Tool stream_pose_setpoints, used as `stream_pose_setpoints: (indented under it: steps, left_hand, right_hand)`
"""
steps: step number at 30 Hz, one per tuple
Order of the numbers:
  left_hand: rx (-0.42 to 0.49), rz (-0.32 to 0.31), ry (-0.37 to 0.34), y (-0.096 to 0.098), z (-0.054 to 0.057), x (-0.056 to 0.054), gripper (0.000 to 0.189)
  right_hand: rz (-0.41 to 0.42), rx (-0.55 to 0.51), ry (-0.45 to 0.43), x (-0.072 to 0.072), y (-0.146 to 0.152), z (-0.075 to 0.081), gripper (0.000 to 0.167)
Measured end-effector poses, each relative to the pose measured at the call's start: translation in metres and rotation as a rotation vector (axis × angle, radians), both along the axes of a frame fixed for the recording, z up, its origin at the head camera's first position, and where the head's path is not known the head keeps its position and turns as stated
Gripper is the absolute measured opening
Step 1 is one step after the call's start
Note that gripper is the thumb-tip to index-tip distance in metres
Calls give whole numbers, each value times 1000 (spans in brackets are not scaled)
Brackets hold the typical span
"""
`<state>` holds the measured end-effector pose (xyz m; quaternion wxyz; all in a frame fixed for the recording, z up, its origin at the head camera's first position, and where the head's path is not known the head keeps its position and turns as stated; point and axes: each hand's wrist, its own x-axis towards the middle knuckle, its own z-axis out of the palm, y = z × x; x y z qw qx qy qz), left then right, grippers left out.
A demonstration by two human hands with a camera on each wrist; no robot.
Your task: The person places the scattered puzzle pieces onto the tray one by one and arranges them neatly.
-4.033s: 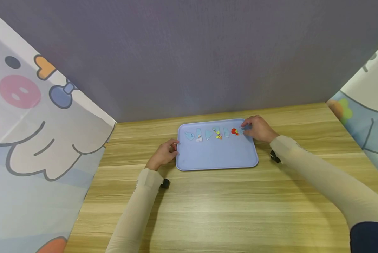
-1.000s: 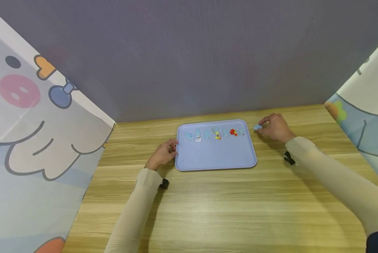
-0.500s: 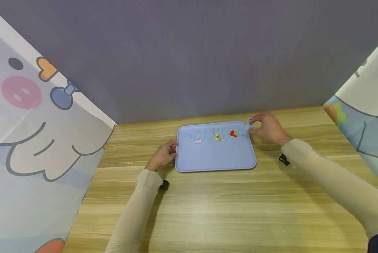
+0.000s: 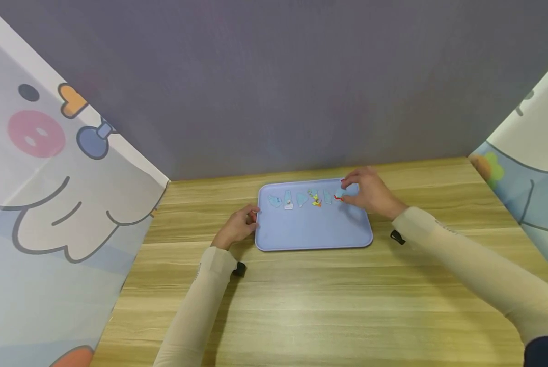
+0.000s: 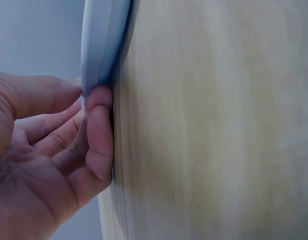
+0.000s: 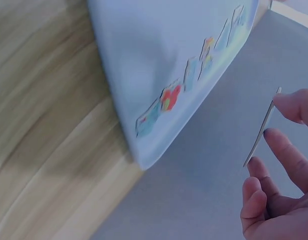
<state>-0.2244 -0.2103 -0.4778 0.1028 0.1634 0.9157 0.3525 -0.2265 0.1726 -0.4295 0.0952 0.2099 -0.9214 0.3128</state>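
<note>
My right hand [image 4: 371, 190] is over the right end of the light-blue tray [image 4: 314, 230]. It pinches a thin flat puzzle piece [image 6: 263, 127], seen edge-on in the right wrist view, between thumb and fingertips. Below it a row of light-blue puzzle pieces lies along the tray's far side. One carries a red figure [image 6: 172, 98], partly covered by the held piece in the head view; another has a yellow figure [image 4: 316, 197]. At the tray's left side, my left hand [image 4: 235, 227] holds the rim [image 5: 97, 45], thumb on the edge and fingers curled against the outer wall.
The tray rests on a wood-grain table [image 4: 310, 306]. A grey upright panel [image 4: 301, 92] stands behind the table's far edge. Cartoon-printed panels flank it, one on the left [image 4: 40, 204] and one on the right [image 4: 530, 163].
My right hand went from the tray's right end to the table beside it, then came back leftward over the tray with a puzzle piece in its fingers. The left hand stayed at the rim.
</note>
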Motion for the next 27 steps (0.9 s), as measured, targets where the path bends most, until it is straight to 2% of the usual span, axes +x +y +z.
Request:
stream_pose_setpoints:
  steps: [10, 22, 27]
  left_hand:
    - [6, 7, 8, 0, -2, 1, 39]
    - [18, -7, 15, -2, -1, 2, 39]
    - [34, -5, 13, -1, -1, 1, 38]
  right_hand:
    - [71, -20, -5, 5, -31, -7, 27]
    - [155, -16, -65, 9, -73, -13, 23]
    - [202, -10, -115, 10, -93, -17, 23]
